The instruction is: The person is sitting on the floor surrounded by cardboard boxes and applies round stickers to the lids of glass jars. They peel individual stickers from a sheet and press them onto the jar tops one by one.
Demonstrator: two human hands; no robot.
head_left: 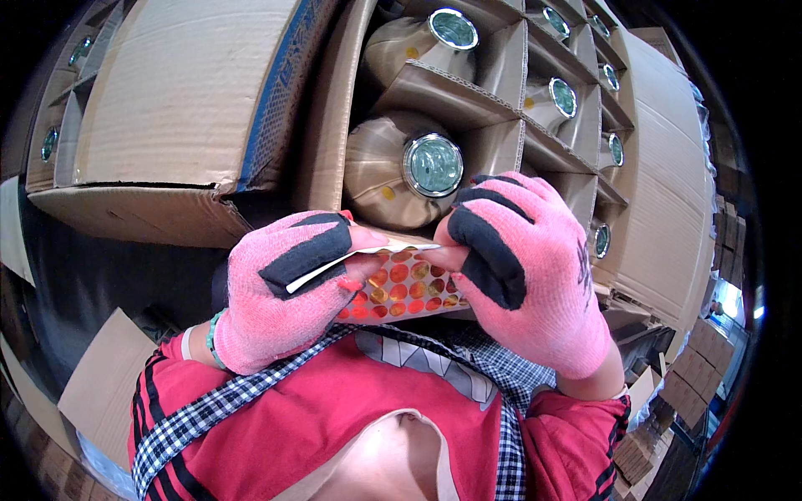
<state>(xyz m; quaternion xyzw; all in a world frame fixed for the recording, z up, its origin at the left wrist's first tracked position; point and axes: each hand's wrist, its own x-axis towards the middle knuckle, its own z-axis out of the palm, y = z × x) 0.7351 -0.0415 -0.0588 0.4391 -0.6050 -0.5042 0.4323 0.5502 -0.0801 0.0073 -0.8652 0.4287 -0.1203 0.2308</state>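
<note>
My left hand [288,292], in a pink glove with black strips and bare fingertips, is closed on a sheet of round orange and gold stickers [399,288]. Its thumb and fingers pinch the folded white upper edge. My right hand [530,267], gloved alike, pinches the same sheet at its right end; whether a single sticker is between those fingertips I cannot tell. Just beyond the sheet lies a bulbous tan vessel [384,163] with a silver-rimmed greenish glass mouth and a small yellow dot on its side. It sits in a divided carton [330,125].
Several similar vessels stand in the carton's other cells, between cardboard dividers [522,83]. At the left is another carton [184,92] with a blue-printed edge. An open flap [656,192] spreads on the right. Brown boxes [697,363] are stacked at the far right.
</note>
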